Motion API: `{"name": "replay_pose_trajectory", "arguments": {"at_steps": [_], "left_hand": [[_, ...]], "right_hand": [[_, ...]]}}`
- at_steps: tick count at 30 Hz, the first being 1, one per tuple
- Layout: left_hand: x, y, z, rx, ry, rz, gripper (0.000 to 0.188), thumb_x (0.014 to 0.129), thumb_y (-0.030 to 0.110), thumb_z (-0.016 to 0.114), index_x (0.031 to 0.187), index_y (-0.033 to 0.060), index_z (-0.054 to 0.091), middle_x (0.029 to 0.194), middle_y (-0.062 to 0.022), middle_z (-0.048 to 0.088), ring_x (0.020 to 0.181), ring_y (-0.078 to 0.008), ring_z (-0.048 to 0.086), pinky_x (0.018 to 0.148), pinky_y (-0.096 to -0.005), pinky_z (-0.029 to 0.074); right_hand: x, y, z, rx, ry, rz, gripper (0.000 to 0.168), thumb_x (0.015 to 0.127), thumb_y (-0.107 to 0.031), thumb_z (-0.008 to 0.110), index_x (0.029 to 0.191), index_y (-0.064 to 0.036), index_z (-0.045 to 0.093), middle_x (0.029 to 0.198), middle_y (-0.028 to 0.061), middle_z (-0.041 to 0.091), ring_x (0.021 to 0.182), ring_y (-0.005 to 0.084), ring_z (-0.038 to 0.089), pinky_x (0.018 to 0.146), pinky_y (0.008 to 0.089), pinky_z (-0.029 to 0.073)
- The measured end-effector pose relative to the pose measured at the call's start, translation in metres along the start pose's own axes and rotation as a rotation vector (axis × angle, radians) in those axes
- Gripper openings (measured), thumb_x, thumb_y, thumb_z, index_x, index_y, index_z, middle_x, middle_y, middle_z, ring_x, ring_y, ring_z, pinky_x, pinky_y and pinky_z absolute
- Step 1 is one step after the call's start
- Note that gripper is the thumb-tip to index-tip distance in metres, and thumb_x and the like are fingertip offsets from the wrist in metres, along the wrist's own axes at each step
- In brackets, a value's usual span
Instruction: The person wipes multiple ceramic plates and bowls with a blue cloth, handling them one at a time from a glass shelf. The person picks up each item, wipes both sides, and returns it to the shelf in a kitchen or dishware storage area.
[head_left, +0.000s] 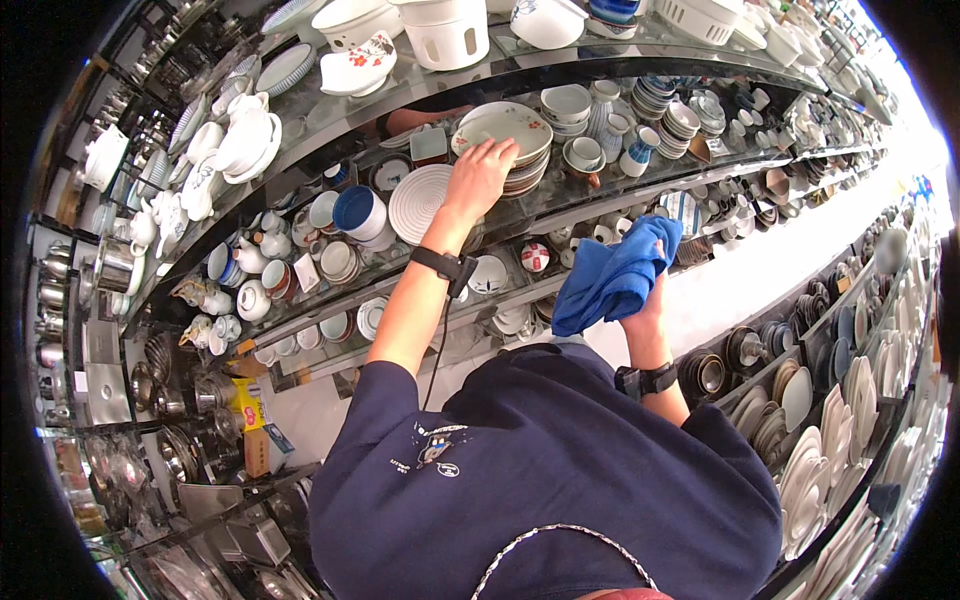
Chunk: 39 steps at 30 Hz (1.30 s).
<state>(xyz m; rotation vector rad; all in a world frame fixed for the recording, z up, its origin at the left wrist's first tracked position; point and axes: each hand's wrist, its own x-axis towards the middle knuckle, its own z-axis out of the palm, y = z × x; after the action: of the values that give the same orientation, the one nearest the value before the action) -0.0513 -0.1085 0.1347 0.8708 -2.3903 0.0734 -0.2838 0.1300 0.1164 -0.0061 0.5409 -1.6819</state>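
My left hand (484, 177) reaches to a stack of plates on a middle glass shelf. Its fingers lie over the near rim of the top plate (504, 126), a pale oval one with red flowers. The thumb is hidden, so I cannot tell whether the hand grips the rim. Below it, the edges of the stacked plates (527, 180) show dark and light bands. A white ribbed round plate (421, 201) lies just left of the hand. My right hand (651, 304) holds a bunched blue cloth (611, 279) in front of the shelf, apart from the dishes.
A small cup on a saucer (584, 154) and a blue-and-white vase (639, 152) stand right of the stack. Blue-lined bowls (360, 213) are to the left. Overhead, a glass shelf carries a white pot (442, 34). Racks of plates (806, 480) rise at my right.
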Motion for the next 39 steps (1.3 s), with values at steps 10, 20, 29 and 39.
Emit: {"name": "replay_pose_trajectory", "arguments": {"at_steps": [10,20,29,39], "left_hand": [[-0.052,0.094,-0.104,-0.793,0.193,-0.462,0.028,0.104,0.022,0.055,0.116,-0.0015,0.066,0.097,-0.0112,0.071,0.079,-0.0153,0.065,0.071,-0.0301,0.05],[-0.09,0.124,-0.12,-1.262,0.425,-0.658,0.037,0.108,0.028,0.05,0.117,-0.0049,0.062,0.095,-0.004,0.068,0.085,-0.0088,0.058,0.077,-0.0252,0.049],[-0.117,0.118,-0.093,-1.316,0.648,-0.702,0.034,0.098,0.021,0.063,0.125,0.0014,0.057,0.117,-0.0076,0.067,0.103,-0.0162,0.065,0.088,-0.0307,0.053],[-0.093,0.147,-0.159,-0.719,0.316,-0.554,0.027,0.104,0.025,0.055,0.111,0.0,0.063,0.067,-0.012,0.062,0.055,-0.0191,0.058,0.054,-0.0349,0.044]], "right_hand": [[0.011,-0.019,0.059,-0.17,-0.04,-0.304,0.063,0.1,-0.057,0.052,0.138,-0.008,0.05,0.128,0.0124,0.062,0.117,0.0304,0.061,0.101,0.047,0.05],[0.032,0.048,0.163,-1.583,-0.673,-1.072,0.069,0.077,-0.006,0.072,0.143,-0.011,0.051,0.156,0.0157,0.04,0.144,0.0413,0.034,0.118,0.0488,0.03],[-0.003,0.105,0.167,-1.646,-1.147,-1.091,0.062,0.072,-0.026,0.068,0.133,-0.022,0.062,0.148,0.0081,0.052,0.145,0.0416,0.036,0.115,0.0716,0.014],[0.03,0.054,0.177,-1.411,-0.722,-1.375,0.057,0.075,-0.01,0.067,0.131,-0.004,0.059,0.128,0.0178,0.063,0.118,0.037,0.06,0.112,0.0524,0.037]]}}
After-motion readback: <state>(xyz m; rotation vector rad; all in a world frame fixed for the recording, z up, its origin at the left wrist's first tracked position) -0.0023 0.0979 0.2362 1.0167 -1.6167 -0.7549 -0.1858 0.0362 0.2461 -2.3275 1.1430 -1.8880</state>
